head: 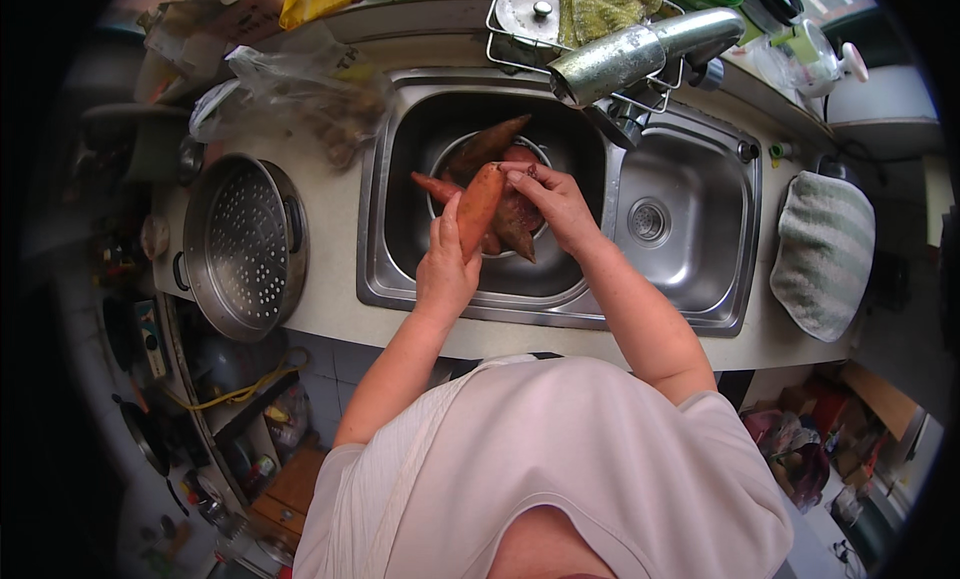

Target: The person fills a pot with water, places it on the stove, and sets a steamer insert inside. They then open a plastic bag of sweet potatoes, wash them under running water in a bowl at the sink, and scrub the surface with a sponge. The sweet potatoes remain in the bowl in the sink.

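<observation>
My left hand [448, 260] grips an orange-skinned sweet potato [481, 207] around its lower part, holding it tilted over the left sink basin [574, 204]. At its upper end, the thumb and fingers of my right hand [551, 200] pinch the tip; a small dark bit shows by the fingers. Beneath both hands a round bowl [433, 204] sits in the basin, mostly covered by what lies in it. It holds several more sweet potatoes, among them a long brown one [487, 145] at the back and a pointed one [516, 232] between my hands.
A perforated steel steamer pot [244, 245] stands on the counter at left, near a clear plastic bag [300, 102]. The metal faucet [622, 61] reaches over the sink divider from a wire rack. Right are the second basin [686, 181] and a striped towel [825, 252].
</observation>
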`<state>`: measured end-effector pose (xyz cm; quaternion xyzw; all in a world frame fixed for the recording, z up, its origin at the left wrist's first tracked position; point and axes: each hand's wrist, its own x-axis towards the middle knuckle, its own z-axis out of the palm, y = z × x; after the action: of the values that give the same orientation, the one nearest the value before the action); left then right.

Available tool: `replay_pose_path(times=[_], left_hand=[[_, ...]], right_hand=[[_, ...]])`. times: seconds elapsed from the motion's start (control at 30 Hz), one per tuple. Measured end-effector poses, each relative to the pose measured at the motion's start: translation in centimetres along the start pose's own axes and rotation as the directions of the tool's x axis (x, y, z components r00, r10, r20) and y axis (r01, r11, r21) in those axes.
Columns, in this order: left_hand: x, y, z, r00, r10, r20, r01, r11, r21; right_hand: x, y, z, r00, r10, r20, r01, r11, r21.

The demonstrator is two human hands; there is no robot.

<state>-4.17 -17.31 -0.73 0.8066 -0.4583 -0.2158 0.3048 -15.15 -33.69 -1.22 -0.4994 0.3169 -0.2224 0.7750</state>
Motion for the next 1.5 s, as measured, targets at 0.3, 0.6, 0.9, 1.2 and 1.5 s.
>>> replay_pose_path(times=[0.3,0.6,0.9,1.2,1.5], left_hand=[[-0.2,-0.3,-0.6,0.995,0.05,0.084,-0.049,0.999,-0.011],[-0.3,0.0,0.1,0.994,0.036,0.1,-0.021,0.988,-0.151],[1.1,-0.2,0.3,0.742,-0.123,0.659,0.665,0.013,-0.747],[2.5,0.7,1.8,0.724,-0.319,0.611,0.585,-0.184,-0.79],[0.8,1.4,1.1,0.769,-0.209,0.605,0.638,0.175,-0.75]], right_hand=[[0.2,-0.4,-1.6,0.982,0.179,0.057,-0.177,0.983,-0.039],[-0.3,-0.6,-1.7,0.977,0.207,0.044,-0.21,0.976,0.053],[0.0,-0.6,-0.4,0.978,0.043,-0.204,0.01,0.968,0.251],[-0.7,0.8,4.3,0.68,-0.593,0.43,0.679,0.288,-0.676],[5.3,-0.2,2.3,0.991,-0.061,0.121,0.107,0.899,-0.424]])
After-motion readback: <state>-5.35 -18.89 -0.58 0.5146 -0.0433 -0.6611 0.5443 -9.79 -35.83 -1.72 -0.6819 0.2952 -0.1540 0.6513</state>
